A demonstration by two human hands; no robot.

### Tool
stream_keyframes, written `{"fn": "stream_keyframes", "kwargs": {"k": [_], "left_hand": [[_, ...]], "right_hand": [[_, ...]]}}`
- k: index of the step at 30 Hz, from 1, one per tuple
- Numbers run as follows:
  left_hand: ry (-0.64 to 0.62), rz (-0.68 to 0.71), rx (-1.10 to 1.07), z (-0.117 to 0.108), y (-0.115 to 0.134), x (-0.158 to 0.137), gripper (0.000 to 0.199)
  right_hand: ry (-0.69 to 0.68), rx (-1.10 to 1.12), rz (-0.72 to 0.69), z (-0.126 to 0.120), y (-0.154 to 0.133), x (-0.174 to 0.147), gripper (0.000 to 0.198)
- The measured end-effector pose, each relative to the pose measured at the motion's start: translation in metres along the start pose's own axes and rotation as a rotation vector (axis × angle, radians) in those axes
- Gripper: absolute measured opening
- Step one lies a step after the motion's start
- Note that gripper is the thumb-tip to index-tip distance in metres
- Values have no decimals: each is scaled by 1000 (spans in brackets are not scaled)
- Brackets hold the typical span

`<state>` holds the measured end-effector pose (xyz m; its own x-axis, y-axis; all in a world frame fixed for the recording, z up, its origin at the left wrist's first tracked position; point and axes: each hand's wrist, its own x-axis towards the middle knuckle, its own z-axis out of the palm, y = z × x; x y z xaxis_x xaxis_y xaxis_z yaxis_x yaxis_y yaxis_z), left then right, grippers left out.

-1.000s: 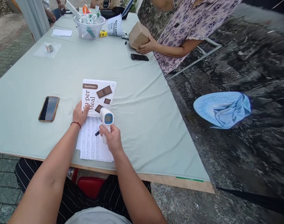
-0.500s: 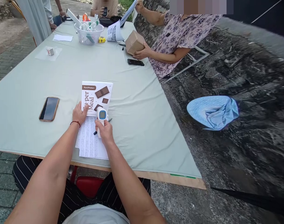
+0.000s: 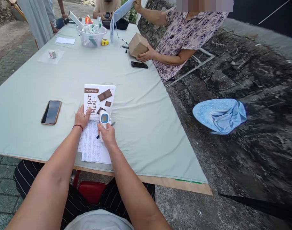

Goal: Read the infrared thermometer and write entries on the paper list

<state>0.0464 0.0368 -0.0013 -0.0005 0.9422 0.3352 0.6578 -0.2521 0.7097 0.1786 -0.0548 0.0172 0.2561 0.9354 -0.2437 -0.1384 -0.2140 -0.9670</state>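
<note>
My left hand [image 3: 82, 117] grips the lower left side of a white box [image 3: 104, 100] printed with "NutriMotion" and chocolate pieces, its thumb across the front. In my right hand [image 3: 107, 134] is a white handheld infrared thermometer [image 3: 104, 118] with a blue-rimmed screen facing me. Its head overlaps the box's lower right corner; whether the two touch I cannot tell. Beneath both hands lie printed sheets of paper [image 3: 93, 150]. A dark pen [image 3: 113, 124] lies partly hidden behind my right hand. To the left of my left hand rests a smartphone [image 3: 51, 112] in a brown case.
Across the pale-cloth table [image 3: 146, 137], a co-worker holds a brown cardboard box [image 3: 138, 45] and a folder [image 3: 119, 14]. A black phone [image 3: 139, 65], a plastic basin of bottles [image 3: 91, 39], a yellow tape measure [image 3: 105, 42] and a small box [image 3: 52, 54] lie farther back.
The co-worker's raised folder has swung left and downward, and the printed sheet below it no longer shows. My hands, the box and the thermometer have barely moved.
</note>
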Motion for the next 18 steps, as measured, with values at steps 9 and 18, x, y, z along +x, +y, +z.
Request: {"fn": "stream_keyframes", "kwargs": {"k": [9, 18], "left_hand": [[-33, -61, 60, -1, 2, 0, 51], [-25, -88, 17, -3, -1, 3, 51]], "right_hand": [[-32, 83, -117, -30, -48, -55, 28], [116, 86, -223, -82, -62, -92, 34]]}}
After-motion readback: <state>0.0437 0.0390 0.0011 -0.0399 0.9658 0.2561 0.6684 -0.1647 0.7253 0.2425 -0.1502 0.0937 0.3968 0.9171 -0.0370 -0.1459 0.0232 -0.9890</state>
